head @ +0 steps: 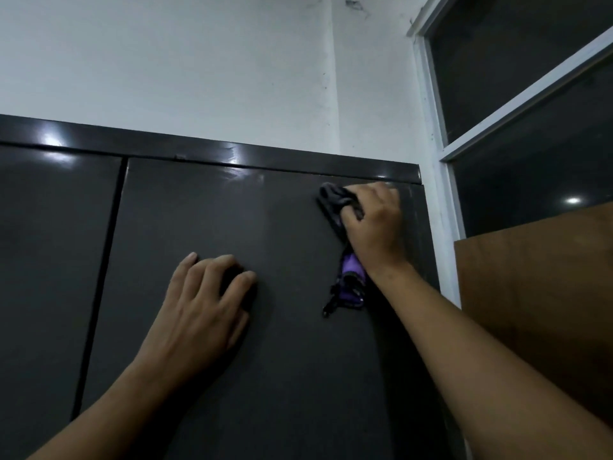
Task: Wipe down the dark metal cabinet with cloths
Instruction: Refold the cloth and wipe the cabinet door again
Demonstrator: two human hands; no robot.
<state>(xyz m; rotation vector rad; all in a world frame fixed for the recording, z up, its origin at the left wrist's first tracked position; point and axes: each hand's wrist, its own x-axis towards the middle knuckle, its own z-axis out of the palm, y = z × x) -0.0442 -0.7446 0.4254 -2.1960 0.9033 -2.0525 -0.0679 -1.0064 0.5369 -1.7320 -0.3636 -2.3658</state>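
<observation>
Dark metal cabinet (pixel 282 376) across the lower part of the view, from 8 o'clock round to 4 o'clock, glossy, with light glare along its top rail (pixel 199 150). Two closed doors, split by a narrow vertical gap: left door (pixel 49 277) at 9 o'clock, right door (pixel 205 210) wide through the middle.

Right hand (pixel 374 224) high on the right door, close under the top rail and near the door's right edge, at about 2 o'clock from the other hand. Fingers (pixel 352 218) curled in and clamped on a bunched grey cloth (pixel 335 200), pressing it flat to the metal. Grey wad poking out at 10 o'clock from the knuckles. A purple part with black trim (pixel 351 277) hanging below the wrist at 6 o'clock, lying against the door. Cannot tell whether grey and purple are one piece or two.

Left hand (pixel 205 303) lower down, mid-door, palm toward the metal and holding nothing. Fingers (pixel 212 270) nearly straight and slightly apart, pointing to 1 o'clock, tips touching the door. Well apart from the cloth.

Pale wall (pixel 166 61) above the cabinet at 12 o'clock, with a few dark marks near the corner. White-framed window (pixel 431 94) with dark panes at 2 o'clock. Brown board (pixel 537 310) at 4 o'clock, just beside the cabinet's right side, in front of the lower pane.
</observation>
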